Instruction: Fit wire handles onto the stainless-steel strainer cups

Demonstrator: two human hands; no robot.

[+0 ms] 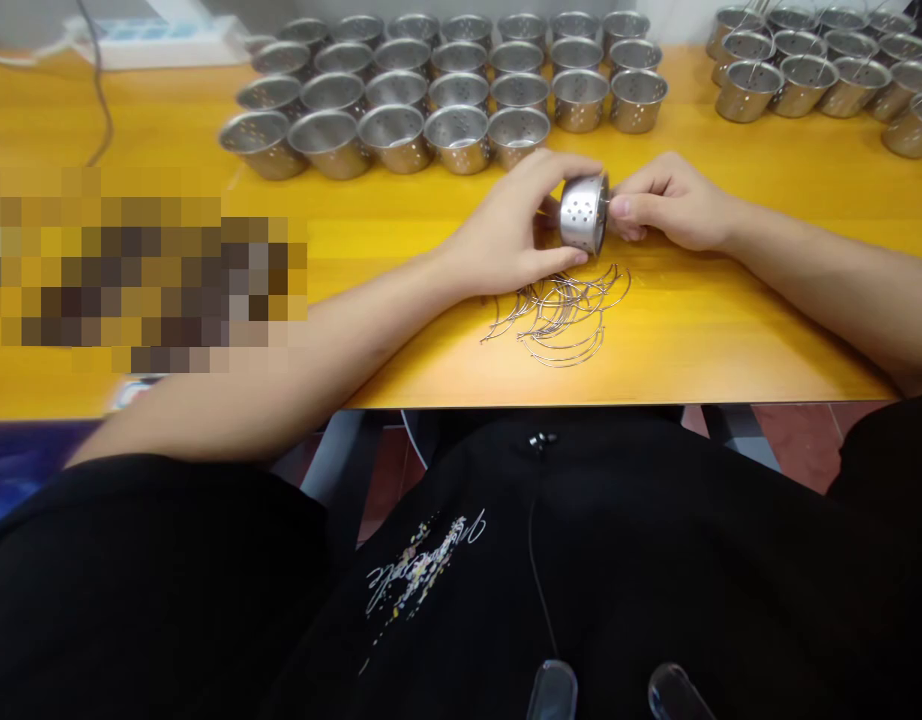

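Note:
A small perforated metal strainer basket point(582, 212) is tipped on its side above the table, its mouth facing right. My left hand point(517, 225) grips it from the left, thumb below and fingers over the top. Close against the mouth, my right hand point(667, 205) is closed in a pinch on a thin wire handle, mostly hidden by the fingers and the rim. Just below the basket lies a loose pile of curved wire handles point(566, 318) on the yellow table point(431, 370).
Several rows of strainer baskets point(397, 135) stand mouth up at the back. Another group of baskets point(804, 85), some with raised wire handles, is at the back right. A white power strip point(165, 45) and a cable lie at the back left. Part of the left side is pixelated.

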